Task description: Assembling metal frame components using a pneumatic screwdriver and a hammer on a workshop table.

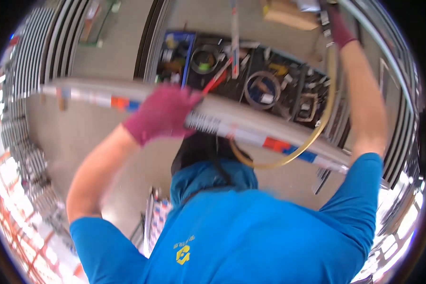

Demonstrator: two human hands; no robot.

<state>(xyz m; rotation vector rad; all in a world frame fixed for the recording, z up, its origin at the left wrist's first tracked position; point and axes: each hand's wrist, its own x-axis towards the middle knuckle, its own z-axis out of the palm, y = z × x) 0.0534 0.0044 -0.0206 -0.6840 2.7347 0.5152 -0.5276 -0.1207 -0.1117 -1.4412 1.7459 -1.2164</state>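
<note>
Centre-left, a long profile [255, 116] is grasped by the left hand [168, 111]; whether the right hand [339, 27], upper right, is clenched cannot be told.

Dark tray [200, 84]: carrying scattered loose parts, many too blurred to name
Larger ring [278, 90]: lying right of centre
Smaller ring [216, 59]: lying farther left, apparently around a green piece [205, 66]

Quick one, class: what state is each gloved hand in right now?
Left hand: closed on the long grey bar.
Right hand: cannot be told; it is blurred at the upper edge of the picture.
</note>
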